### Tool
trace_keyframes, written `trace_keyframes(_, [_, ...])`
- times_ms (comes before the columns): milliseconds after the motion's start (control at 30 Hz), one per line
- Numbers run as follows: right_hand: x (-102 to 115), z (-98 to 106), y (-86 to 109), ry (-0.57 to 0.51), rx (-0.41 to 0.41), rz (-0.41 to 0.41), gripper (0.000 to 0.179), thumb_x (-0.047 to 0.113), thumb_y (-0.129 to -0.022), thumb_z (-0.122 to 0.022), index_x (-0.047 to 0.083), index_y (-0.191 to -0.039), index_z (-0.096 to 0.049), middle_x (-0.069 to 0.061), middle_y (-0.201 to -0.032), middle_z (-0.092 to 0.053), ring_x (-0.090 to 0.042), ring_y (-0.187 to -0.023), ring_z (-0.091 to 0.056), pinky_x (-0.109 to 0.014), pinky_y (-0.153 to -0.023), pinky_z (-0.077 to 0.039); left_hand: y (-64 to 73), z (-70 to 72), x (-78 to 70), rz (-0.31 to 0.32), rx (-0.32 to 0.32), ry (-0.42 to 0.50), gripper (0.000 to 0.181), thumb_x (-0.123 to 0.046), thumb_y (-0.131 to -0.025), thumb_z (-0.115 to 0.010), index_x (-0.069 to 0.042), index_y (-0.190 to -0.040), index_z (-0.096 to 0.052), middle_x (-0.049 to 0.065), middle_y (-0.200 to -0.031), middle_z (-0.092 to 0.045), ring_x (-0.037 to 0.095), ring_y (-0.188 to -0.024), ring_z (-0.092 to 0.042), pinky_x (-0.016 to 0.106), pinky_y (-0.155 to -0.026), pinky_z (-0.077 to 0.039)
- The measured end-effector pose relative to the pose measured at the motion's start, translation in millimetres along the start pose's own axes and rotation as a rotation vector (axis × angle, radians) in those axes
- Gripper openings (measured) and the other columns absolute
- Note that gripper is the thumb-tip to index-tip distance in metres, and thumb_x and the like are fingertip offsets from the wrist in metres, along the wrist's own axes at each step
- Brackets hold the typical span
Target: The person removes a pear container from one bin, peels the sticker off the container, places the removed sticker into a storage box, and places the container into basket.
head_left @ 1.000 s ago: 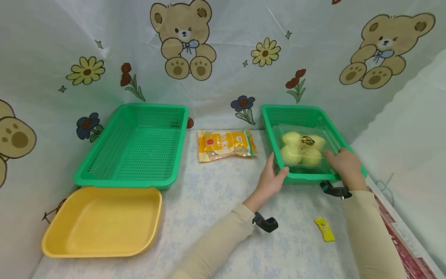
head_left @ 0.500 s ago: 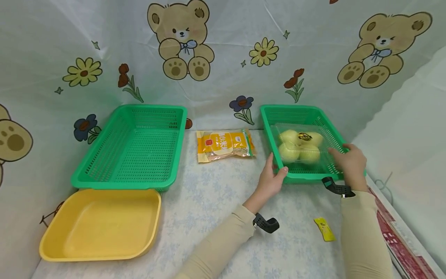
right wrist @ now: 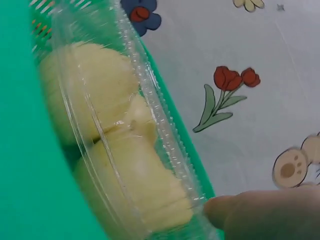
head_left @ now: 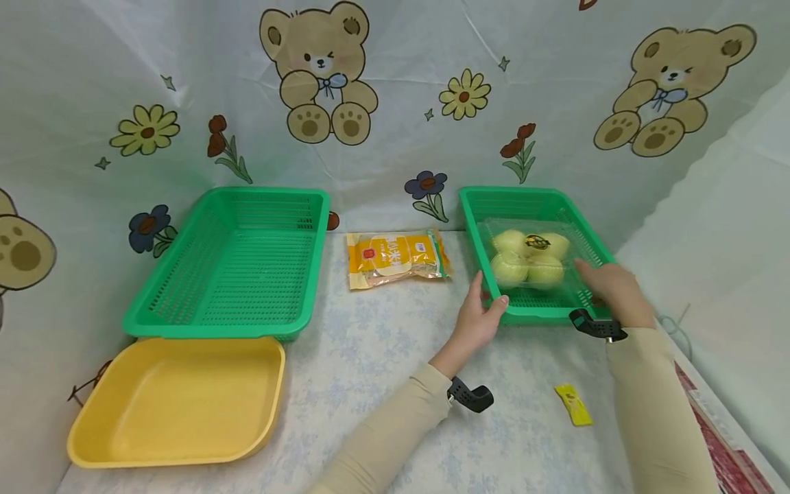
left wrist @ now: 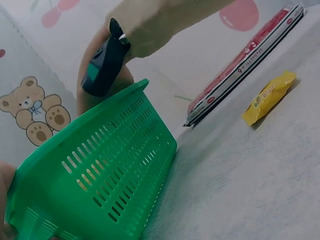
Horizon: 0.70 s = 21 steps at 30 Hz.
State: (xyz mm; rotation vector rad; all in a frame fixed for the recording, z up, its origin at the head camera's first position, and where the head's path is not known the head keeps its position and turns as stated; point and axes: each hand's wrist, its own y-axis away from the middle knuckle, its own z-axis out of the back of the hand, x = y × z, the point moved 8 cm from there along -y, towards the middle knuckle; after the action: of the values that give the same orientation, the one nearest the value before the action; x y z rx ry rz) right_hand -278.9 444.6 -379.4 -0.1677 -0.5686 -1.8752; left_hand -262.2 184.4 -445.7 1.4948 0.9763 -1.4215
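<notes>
A small green basket (head_left: 551, 314) stands at the back right. In it lies a clear plastic box (head_left: 537, 259) of pale yellow, rounded pieces of food, with a dark-and-yellow label on its lid. My left hand (head_left: 476, 317) grips the basket's front left corner, thumb over the rim and fingers along its outer side. Over the basket's right front reaches my right hand (head_left: 617, 291). One of its digits (right wrist: 240, 210) touches the edge of the plastic box in the right wrist view. Its other fingers are mostly hidden, so their hold cannot be told.
An orange-yellow bag (head_left: 398, 257) lies left of the basket. Farther left stand a larger green basket (head_left: 247, 326) and a yellow tub (head_left: 175, 461). A small yellow packet (head_left: 574, 405) lies in front of my right hand, and a long red pack marked spaghetti (left wrist: 245, 60) beyond it.
My right hand has shifted slightly at the basket's right side. The left hand keeps its hold on the corner. The whole head view has drifted a little.
</notes>
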Motion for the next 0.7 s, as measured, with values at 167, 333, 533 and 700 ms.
trace_keyframes(167, [-7.2, -8.5, -6.8, -0.117, 0.065, -0.031, 0.108, 0.07, -0.099, -0.017, -0.026, -0.149, -0.014, -0.046, -0.136, -0.049, -0.035, -0.089, -0.075, -0.062, -0.098, -0.05, 0.2, -1.9, -0.3, 0.003, 0.008, 0.002, 0.072, -0.037, -0.106, -0.053, -0.022, -0.165, -0.015, 0.012, -0.151, -0.048, 0.023, -0.118, -0.061, 0.036, -0.088, -0.056])
trace_keyframes(333, [-9.8, -8.6, -9.3, -0.325, -0.019, -0.045, 0.109, 0.07, -0.098, -0.035, -0.02, -0.154, -0.008, -0.037, -0.117, -0.066, -0.018, -0.075, -0.075, -0.042, -0.08, -0.061, 0.8, -0.1, -0.9, 0.005, 0.002, 0.006, 0.072, -0.037, -0.106, -0.053, -0.021, -0.165, -0.014, 0.012, -0.15, -0.048, 0.024, -0.118, -0.061, 0.037, -0.089, -0.056])
trace_keyframes(533, [-11.0, -5.8, -6.4, -0.563, -0.102, -0.073, 0.105, 0.063, -0.097, -0.049, -0.01, -0.16, -0.005, -0.04, -0.135, -0.054, -0.006, -0.066, -0.07, -0.031, -0.069, -0.062, 0.8, 0.5, -0.3, 0.0, -0.01, 0.028, 0.073, -0.037, -0.105, -0.055, -0.022, -0.165, -0.016, 0.013, -0.15, -0.048, 0.025, -0.118, -0.063, 0.038, -0.089, -0.056])
trace_keyframes(700, [-11.9, -2.5, -5.2, -0.749, -0.079, -0.117, 0.103, 0.058, -0.096, -0.057, -0.001, -0.163, -0.005, -0.003, -0.095, -0.064, -0.004, -0.066, -0.065, -0.032, -0.073, -0.062, 0.2, -0.5, 0.7, 0.005, -0.007, 0.016, 0.073, -0.039, -0.106, -0.054, -0.022, -0.165, -0.015, 0.013, -0.152, -0.047, 0.026, -0.121, -0.062, 0.039, -0.091, -0.056])
